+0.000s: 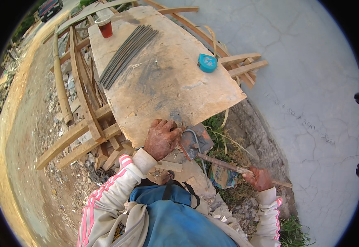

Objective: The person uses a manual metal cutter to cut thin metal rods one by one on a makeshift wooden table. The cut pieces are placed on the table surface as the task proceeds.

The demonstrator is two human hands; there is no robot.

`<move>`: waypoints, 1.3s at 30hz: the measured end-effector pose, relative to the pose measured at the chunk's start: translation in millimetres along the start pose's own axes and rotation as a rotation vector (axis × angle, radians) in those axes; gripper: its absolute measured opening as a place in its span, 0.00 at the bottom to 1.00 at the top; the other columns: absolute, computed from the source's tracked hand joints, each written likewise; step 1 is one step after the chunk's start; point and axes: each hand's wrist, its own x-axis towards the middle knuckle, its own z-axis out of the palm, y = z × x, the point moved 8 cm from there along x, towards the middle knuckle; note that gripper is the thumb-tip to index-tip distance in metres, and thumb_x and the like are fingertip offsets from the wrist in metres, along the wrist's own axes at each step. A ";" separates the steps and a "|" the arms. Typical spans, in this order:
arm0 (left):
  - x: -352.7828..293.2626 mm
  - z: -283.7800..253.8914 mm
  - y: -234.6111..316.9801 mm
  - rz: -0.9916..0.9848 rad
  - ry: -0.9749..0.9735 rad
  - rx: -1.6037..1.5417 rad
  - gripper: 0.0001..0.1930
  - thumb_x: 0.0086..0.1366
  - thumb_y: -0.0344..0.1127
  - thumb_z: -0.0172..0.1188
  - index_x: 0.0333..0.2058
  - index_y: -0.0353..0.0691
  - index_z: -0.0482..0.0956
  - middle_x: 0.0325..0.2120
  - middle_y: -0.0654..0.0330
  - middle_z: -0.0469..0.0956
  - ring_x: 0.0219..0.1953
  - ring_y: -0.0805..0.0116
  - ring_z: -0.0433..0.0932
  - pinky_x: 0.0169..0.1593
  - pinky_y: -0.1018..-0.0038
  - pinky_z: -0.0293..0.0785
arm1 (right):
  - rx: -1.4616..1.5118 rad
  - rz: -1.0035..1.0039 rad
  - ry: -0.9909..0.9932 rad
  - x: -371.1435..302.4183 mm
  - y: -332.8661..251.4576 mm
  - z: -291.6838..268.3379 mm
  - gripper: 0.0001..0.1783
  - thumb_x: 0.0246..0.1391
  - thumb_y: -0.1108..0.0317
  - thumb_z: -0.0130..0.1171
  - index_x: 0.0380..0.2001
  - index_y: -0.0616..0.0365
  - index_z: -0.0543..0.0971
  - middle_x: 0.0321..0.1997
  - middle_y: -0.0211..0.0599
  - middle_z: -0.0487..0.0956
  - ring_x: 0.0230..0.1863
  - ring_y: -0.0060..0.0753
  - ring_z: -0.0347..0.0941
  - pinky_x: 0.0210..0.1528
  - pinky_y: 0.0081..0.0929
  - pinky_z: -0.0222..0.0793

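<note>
At the near edge of a worn wooden board (pixel 167 82), my left hand (pixel 161 139) is closed with its fingers curled at a thin bent steel rod (pixel 204 166). This rod hooks over a grey metal plate (pixel 206 144) with orange edges, then runs down past it. Out to the right, my right hand (pixel 258 179) is wrapped round a rusty bending bar (pixel 222 162). The bar's far end meets the rod at the plate. Farther up the board lie a bundle of steel rods (pixel 128 57) and a teal tape measure (pixel 207 63).
A clear cup of red liquid (pixel 105 29) stands at the board's far left corner. Timber beams (pixel 84 88) and a bamboo pole (pixel 60 86) jut out on the left. A crumpled sack (pixel 222 177) lies below the bar. Cracked grey concrete (pixel 311 82) spreads to the right.
</note>
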 end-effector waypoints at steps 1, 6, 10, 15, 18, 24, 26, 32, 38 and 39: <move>0.1 0.6 0.0 0.001 -0.004 0.003 0.16 0.60 0.35 0.66 0.49 0.50 0.85 0.36 0.61 0.78 0.41 0.59 0.77 0.52 0.59 0.70 | 0.014 -0.010 0.009 2.8 0.8 -1.4 0.41 0.60 0.26 0.54 0.23 0.58 0.78 0.14 0.47 0.71 0.21 0.59 0.73 0.27 0.51 0.66; 0.3 1.1 0.5 0.000 -0.009 0.004 0.17 0.61 0.35 0.66 0.49 0.50 0.86 0.36 0.61 0.78 0.41 0.59 0.77 0.51 0.60 0.69 | -0.046 -0.010 -0.032 10.1 8.0 -0.7 0.41 0.59 0.25 0.55 0.23 0.59 0.79 0.15 0.51 0.72 0.23 0.62 0.74 0.28 0.51 0.67; -1.0 1.8 0.3 0.001 -0.012 0.023 0.16 0.62 0.35 0.65 0.50 0.50 0.85 0.36 0.60 0.77 0.41 0.58 0.77 0.52 0.60 0.68 | -0.010 0.023 -0.034 6.6 7.2 4.8 0.40 0.59 0.27 0.57 0.24 0.60 0.80 0.16 0.52 0.72 0.24 0.62 0.75 0.29 0.51 0.68; -3.7 4.5 -2.4 0.002 -0.011 0.004 0.16 0.62 0.35 0.64 0.49 0.48 0.85 0.37 0.59 0.77 0.42 0.58 0.76 0.53 0.59 0.67 | 0.014 0.051 0.016 0.2 3.2 5.1 0.39 0.58 0.28 0.59 0.23 0.59 0.81 0.15 0.50 0.73 0.23 0.61 0.75 0.29 0.51 0.68; -3.5 7.7 -2.6 0.010 -0.011 0.005 0.16 0.62 0.35 0.64 0.49 0.48 0.85 0.37 0.58 0.76 0.43 0.57 0.76 0.54 0.59 0.66 | -0.012 0.064 0.073 -3.6 4.7 3.9 0.38 0.57 0.28 0.60 0.23 0.59 0.81 0.15 0.49 0.73 0.22 0.60 0.75 0.29 0.51 0.68; -5.3 9.7 -5.3 0.013 -0.016 -0.021 0.15 0.62 0.34 0.64 0.48 0.48 0.85 0.38 0.57 0.76 0.43 0.56 0.77 0.55 0.58 0.66 | -0.032 0.057 0.162 -12.0 7.2 12.0 0.41 0.57 0.26 0.58 0.22 0.59 0.78 0.13 0.45 0.69 0.18 0.53 0.70 0.26 0.47 0.65; -4.6 10.4 -6.8 0.026 -0.020 -0.017 0.14 0.62 0.34 0.64 0.47 0.47 0.85 0.38 0.57 0.76 0.43 0.55 0.77 0.54 0.58 0.67 | -0.071 0.068 0.194 -18.2 5.2 15.2 0.40 0.57 0.26 0.58 0.22 0.59 0.78 0.14 0.46 0.69 0.18 0.54 0.70 0.26 0.47 0.65; -2.6 9.2 -5.9 0.052 0.019 -0.056 0.11 0.64 0.35 0.63 0.45 0.46 0.85 0.37 0.56 0.77 0.43 0.54 0.77 0.54 0.57 0.68 | -0.053 0.175 0.240 -39.9 -5.9 27.6 0.42 0.56 0.25 0.58 0.21 0.60 0.79 0.16 0.52 0.73 0.23 0.64 0.72 0.30 0.52 0.67; -4.3 14.0 -9.3 0.033 0.018 -0.069 0.11 0.65 0.36 0.62 0.44 0.45 0.86 0.39 0.54 0.78 0.44 0.53 0.79 0.54 0.58 0.67 | 0.050 0.418 0.254 -86.2 -43.0 68.0 0.42 0.58 0.26 0.56 0.21 0.61 0.79 0.19 0.56 0.74 0.26 0.66 0.74 0.31 0.54 0.68; -4.3 16.6 -10.6 0.026 0.009 -0.072 0.11 0.65 0.36 0.61 0.44 0.45 0.86 0.39 0.54 0.79 0.44 0.53 0.79 0.55 0.57 0.67 | 0.043 0.456 0.297 -95.7 -55.2 78.7 0.41 0.59 0.27 0.56 0.22 0.61 0.79 0.19 0.57 0.74 0.26 0.66 0.74 0.32 0.54 0.69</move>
